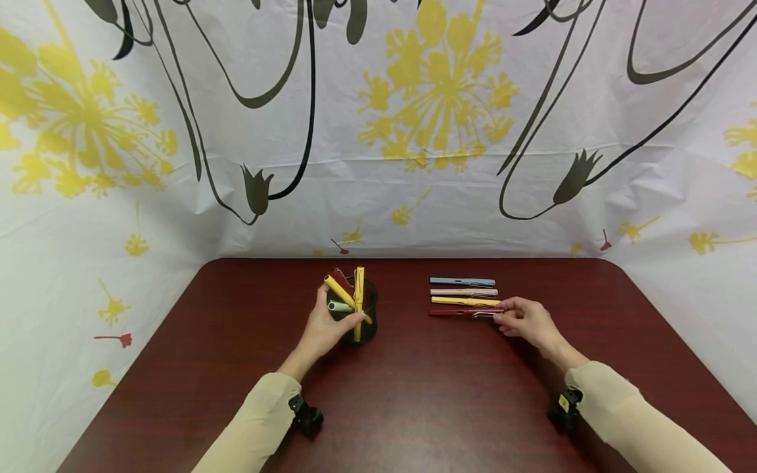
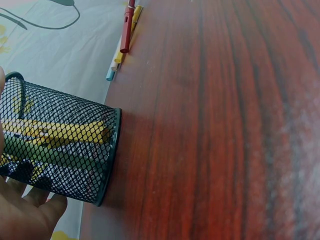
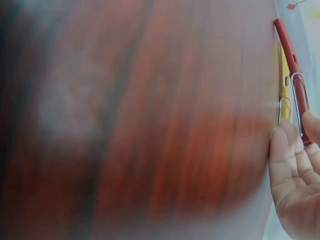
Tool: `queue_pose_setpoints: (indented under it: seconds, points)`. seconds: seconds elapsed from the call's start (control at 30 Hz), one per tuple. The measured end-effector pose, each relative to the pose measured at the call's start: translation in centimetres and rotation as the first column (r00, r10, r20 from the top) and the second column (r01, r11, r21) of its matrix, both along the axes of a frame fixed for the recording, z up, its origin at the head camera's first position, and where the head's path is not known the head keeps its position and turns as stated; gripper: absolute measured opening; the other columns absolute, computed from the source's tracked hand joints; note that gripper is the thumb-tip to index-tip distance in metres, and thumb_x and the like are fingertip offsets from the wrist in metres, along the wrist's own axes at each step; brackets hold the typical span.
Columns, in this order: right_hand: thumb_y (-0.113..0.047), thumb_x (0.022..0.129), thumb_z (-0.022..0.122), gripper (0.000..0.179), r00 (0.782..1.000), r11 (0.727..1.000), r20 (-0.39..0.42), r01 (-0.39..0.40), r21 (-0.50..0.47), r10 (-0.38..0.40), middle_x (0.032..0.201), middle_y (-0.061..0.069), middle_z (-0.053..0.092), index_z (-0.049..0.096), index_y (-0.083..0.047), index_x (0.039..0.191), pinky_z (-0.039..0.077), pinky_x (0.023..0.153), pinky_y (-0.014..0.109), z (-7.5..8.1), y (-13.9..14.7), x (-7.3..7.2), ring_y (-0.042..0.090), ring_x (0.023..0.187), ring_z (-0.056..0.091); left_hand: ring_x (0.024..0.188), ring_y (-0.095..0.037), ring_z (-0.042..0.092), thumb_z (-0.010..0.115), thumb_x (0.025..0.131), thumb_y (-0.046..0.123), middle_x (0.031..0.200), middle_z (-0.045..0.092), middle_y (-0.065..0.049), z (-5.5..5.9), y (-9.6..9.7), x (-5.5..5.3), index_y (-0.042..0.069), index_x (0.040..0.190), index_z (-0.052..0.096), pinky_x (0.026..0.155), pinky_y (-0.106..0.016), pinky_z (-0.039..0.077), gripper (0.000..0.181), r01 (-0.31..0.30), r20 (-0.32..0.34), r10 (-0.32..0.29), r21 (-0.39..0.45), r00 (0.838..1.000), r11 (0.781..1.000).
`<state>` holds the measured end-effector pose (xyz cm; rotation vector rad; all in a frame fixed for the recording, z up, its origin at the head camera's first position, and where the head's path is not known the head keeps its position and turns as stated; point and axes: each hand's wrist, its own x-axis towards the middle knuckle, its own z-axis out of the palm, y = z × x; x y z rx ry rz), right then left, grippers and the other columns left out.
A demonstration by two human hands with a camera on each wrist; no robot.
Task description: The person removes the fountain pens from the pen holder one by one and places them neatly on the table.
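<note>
Left hand (image 1: 322, 326) grips mesh cup (image 2: 70, 109); right hand (image 1: 528, 322) pinches red pen (image 1: 452, 313), right of cup. I'd keep pinch light, pen level, fingertips clear of yellow pen (image 1: 461, 301), also right of cup.

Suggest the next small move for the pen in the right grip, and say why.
Probably lay the red pen flat alongside the row's yellow pen: the right grip pinches its clip end, and from the right wrist it looks askew to the yellow pen, which lies parallel to the pink pen and blue pen.
</note>
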<state>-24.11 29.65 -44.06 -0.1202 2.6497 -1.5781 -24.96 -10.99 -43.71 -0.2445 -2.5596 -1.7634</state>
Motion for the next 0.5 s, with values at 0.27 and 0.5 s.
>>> queue_pose_setpoints:
  seconds: [0.27,0.5]
  points:
    - [-0.014,0.086,0.069,0.024,0.992,0.963,-0.125,0.017,0.268,0.017,0.084,0.012,0.069,0.066,0.002,0.104,0.052,0.056,0.025,0.1,0.3,-0.4,0.016,0.067,0.064,0.127,-0.034,0.042,0.075,0.081,0.025,0.138,0.043,-0.021,0.6,0.1,0.2,0.013,0.148,0.013,0.098,-0.051,0.039,0.093,0.017,0.014,-0.017,0.01,1.0,1.0]
    - [-0.011,0.083,0.071,0.018,0.98,0.923,-0.184,0.005,0.384,0.071,0.079,0.007,0.069,0.068,-0.001,0.097,0.049,0.053,0.023,-0.1,0.6,-0.7,0.013,0.062,0.061,0.124,-0.038,0.044,0.072,0.083,0.017,0.136,0.043,-0.026,3.5,0.6,2.1,0.003,0.147,0.013,0.096,-0.051,0.041,0.088,0.031,0.013,-0.031,-0.003,0.999,1.0]
